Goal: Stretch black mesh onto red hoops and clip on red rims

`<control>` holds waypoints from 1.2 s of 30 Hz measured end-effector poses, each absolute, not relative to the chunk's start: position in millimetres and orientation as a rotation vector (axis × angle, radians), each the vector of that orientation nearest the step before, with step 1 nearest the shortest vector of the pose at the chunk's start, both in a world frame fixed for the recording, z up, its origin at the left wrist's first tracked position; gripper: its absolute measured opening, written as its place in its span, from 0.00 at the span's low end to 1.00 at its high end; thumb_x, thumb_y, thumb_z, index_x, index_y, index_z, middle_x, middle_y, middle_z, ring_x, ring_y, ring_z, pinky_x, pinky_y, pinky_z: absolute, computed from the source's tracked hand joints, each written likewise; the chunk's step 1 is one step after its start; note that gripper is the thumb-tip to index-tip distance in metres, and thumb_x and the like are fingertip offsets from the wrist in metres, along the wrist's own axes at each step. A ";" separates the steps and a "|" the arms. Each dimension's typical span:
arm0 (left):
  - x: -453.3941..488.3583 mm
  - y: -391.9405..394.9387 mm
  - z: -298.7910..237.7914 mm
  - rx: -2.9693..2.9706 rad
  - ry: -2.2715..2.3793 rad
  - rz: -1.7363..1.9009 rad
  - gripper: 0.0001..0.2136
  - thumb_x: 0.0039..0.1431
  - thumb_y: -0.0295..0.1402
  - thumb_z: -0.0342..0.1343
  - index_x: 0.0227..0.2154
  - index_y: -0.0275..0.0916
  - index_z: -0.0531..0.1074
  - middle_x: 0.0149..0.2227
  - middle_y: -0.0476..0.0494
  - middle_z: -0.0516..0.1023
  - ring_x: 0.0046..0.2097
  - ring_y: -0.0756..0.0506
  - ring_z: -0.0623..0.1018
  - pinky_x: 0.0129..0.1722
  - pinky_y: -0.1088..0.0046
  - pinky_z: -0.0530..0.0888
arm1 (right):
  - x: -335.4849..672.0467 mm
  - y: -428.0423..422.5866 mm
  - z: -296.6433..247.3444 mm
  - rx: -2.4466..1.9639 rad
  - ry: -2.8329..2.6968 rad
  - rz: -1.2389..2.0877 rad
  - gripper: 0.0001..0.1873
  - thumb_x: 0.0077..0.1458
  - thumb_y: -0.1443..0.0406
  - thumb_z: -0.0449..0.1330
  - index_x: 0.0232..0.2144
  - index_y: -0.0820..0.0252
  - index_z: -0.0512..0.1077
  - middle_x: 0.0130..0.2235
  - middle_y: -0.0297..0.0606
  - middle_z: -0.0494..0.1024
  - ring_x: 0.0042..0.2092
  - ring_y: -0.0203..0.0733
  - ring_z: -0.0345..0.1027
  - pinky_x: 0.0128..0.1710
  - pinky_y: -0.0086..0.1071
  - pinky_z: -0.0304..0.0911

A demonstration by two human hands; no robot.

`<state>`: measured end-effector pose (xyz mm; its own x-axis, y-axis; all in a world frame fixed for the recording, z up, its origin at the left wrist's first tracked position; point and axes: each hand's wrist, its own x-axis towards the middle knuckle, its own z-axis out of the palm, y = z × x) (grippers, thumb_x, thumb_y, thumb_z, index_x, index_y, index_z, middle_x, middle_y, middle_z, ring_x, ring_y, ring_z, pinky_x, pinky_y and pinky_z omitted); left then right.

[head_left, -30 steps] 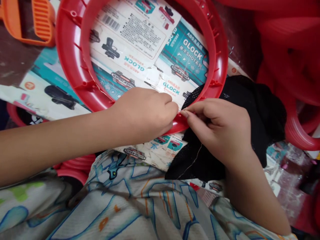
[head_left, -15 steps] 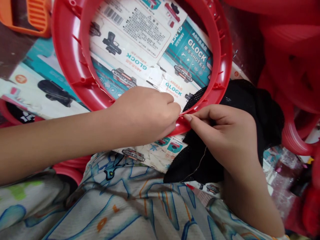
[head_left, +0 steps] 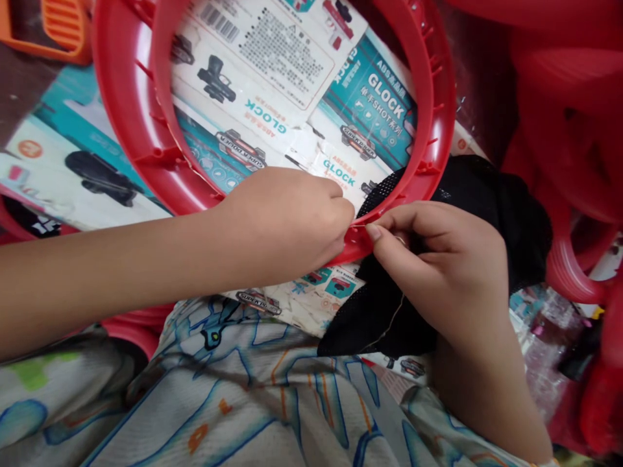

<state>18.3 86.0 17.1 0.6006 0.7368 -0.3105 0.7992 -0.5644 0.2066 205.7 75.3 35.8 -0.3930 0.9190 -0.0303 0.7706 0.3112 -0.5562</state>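
Observation:
A red plastic ring (head_left: 428,78) with small pegs along its channel lies before me. A thin pale string (head_left: 393,316) trails over black mesh fabric (head_left: 487,188) and up to my hands. My right hand (head_left: 442,266) pinches the string between thumb and forefinger at the ring's near rim. Closed beside it, my left hand (head_left: 292,224) rests over the same rim; a short stretch of string runs from the right fingertips to it. The left fingertips are hidden under the hand. Part of the fabric lies beneath the ring's near right side.
Printed cardboard (head_left: 272,71) lies under the ring. An orange plastic piece (head_left: 63,32) is at the upper left. Stacked red rings (head_left: 574,253) stand on the right, beside clear plastic wrap (head_left: 555,344). Patterned cloth (head_left: 233,402) covers my lap.
My right hand has moved slightly right, away from the left, and more string shows between them. The left hand stays nearly in place on the rim.

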 end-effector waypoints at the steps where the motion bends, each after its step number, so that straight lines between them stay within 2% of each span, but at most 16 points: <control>1: 18.8 86.7 17.3 2.492 1.246 -0.277 0.16 0.64 0.33 0.42 0.29 0.37 0.75 0.28 0.41 0.74 0.36 0.40 0.79 0.26 0.69 0.59 | 205.3 76.0 35.9 -1.502 -2.318 0.695 0.06 0.59 0.71 0.62 0.29 0.60 0.76 0.25 0.32 0.73 0.27 0.35 0.64 0.29 0.32 0.58; 9: 19.2 89.7 16.5 2.423 1.276 -0.210 0.14 0.64 0.33 0.44 0.32 0.38 0.75 0.29 0.42 0.75 0.38 0.39 0.80 0.29 0.69 0.62 | 203.7 78.7 31.8 -1.413 -2.455 0.654 0.07 0.62 0.69 0.59 0.31 0.60 0.76 0.27 0.35 0.75 0.30 0.38 0.68 0.31 0.33 0.59; 16: 18.1 87.2 12.8 2.470 1.280 -0.087 0.13 0.63 0.31 0.46 0.37 0.38 0.77 0.28 0.43 0.74 0.36 0.40 0.80 0.27 0.70 0.59 | 204.3 80.7 29.4 -1.429 -2.459 0.610 0.07 0.62 0.67 0.59 0.31 0.58 0.75 0.27 0.36 0.76 0.30 0.40 0.68 0.30 0.34 0.59; 21: 19.9 86.0 13.7 2.440 1.303 -0.112 0.14 0.63 0.32 0.45 0.37 0.37 0.77 0.29 0.41 0.75 0.38 0.39 0.81 0.28 0.70 0.60 | 206.7 81.0 28.5 -1.396 -2.485 0.615 0.07 0.62 0.67 0.60 0.31 0.58 0.76 0.28 0.38 0.78 0.31 0.41 0.70 0.30 0.34 0.59; 29: 21.9 87.8 16.2 2.340 1.390 -0.174 0.14 0.62 0.36 0.46 0.35 0.39 0.78 0.27 0.43 0.73 0.35 0.39 0.79 0.28 0.71 0.62 | 209.2 82.8 26.4 -1.351 -2.483 0.644 0.08 0.62 0.67 0.60 0.32 0.59 0.78 0.29 0.38 0.79 0.31 0.41 0.71 0.30 0.34 0.59; 36: 20.2 87.5 16.6 2.372 1.353 -0.145 0.14 0.63 0.34 0.46 0.37 0.38 0.78 0.30 0.41 0.75 0.37 0.39 0.80 0.28 0.70 0.61 | 208.5 83.3 26.5 -1.348 -2.505 0.551 0.08 0.62 0.66 0.61 0.30 0.58 0.77 0.28 0.38 0.79 0.30 0.42 0.71 0.29 0.35 0.57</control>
<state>20.2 87.5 16.6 0.5249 0.8024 -0.2840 0.8444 -0.4487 0.2927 208.5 83.3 26.5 -0.5437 0.8386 0.0346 0.7465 0.5020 -0.4366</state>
